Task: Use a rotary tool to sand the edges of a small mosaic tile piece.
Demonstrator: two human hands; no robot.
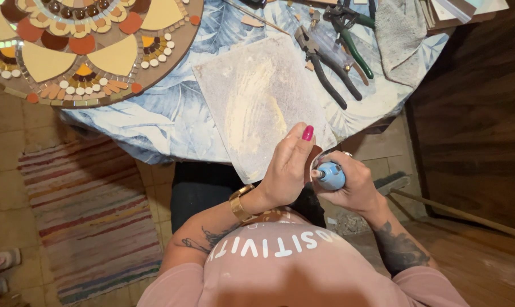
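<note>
Tablecloth [172, 113] leaf-printed, blue; striped rug [87, 210] on tiled floor [4, 142].

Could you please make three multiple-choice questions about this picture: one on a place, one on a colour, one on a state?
1. Where do the pliers lie?
A. on the striped rug
B. on the table, beyond the smeared tile
C. on the mosaic

2. What colour is the small bottle in the right hand?
A. light blue
B. red
C. black

3. What is the left hand doing?
A. resting flat on the table
B. pinching a small brown piece at the bottle's tip
C. gripping the pliers

Answers: 1 B, they lie on the leaf-print cloth past the tile; 2 A, its body is pale blue; 3 B, its fingers close on the piece.
</note>
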